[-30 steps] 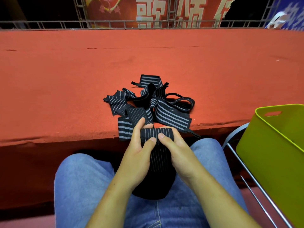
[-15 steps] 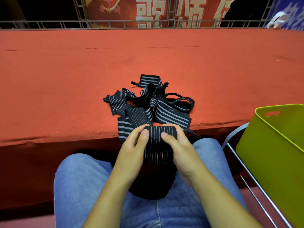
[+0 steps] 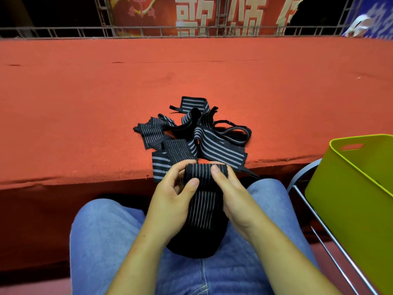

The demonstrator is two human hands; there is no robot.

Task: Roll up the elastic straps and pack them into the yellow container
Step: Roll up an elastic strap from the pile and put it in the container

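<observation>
A black elastic strap with thin grey stripes (image 3: 202, 199) hangs over my lap, its top end rolled into a small coil. My left hand (image 3: 170, 201) grips the coil's left side, thumb pressed on the front. My right hand (image 3: 231, 194) holds its right side, thumb on top. Both hands sit just below the platform's front edge. A tangled pile of several more striped straps (image 3: 197, 135) lies on the red carpet just beyond my hands. The yellow container (image 3: 350, 188) stands at my right, open at the top; the part of its inside that shows is bare.
The red carpeted platform (image 3: 85, 103) stretches wide ahead, ending in a metal railing (image 3: 148, 31) with banners behind. The container rests on a metal-framed chair (image 3: 314, 205) beside my right knee. My jeans-covered legs fill the foreground.
The hands shifted grip on the coil: the left thumb slid down onto the strap's front and the fingers turned the roll slightly. The pile and container stayed put.
</observation>
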